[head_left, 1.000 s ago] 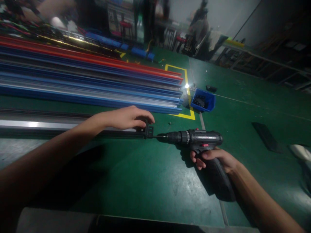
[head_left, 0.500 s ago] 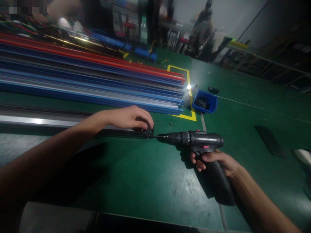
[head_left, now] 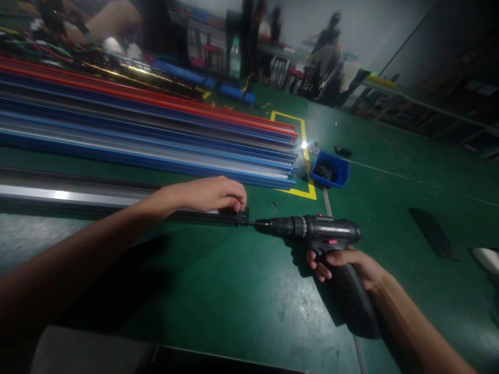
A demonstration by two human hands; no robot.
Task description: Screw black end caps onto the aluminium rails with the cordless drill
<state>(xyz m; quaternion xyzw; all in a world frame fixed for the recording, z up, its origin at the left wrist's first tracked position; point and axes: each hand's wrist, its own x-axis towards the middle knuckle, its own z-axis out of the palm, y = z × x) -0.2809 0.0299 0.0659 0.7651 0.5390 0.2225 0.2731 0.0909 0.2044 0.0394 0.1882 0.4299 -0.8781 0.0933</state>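
My right hand point(head_left: 346, 262) is wrapped round the grip of a black cordless drill point(head_left: 331, 228), which points left. Its thin bit reaches a small black end bracket point(head_left: 244, 215) at the right end of a long dark metal profile point(head_left: 202, 216) with a bright silver strip. My left hand point(head_left: 218, 195) lies over that end, its bent fingers closed on the bracket. Part of the bracket is hidden by the fingers. Whether a screw sits at the bit's tip is too small to tell.
Beyond the profile lies a stack of blue and red metal profiles point(head_left: 234, 156). A blue bin point(head_left: 339, 176) of small black parts stands right of the yellow tape outline point(head_left: 307, 192). A dark flat piece point(head_left: 432, 234) lies farther right. People are at the back.
The whole view has shifted slightly. The drill sits a little nearer the bracket, with less of the bit showing between them. Both hands keep their holds.
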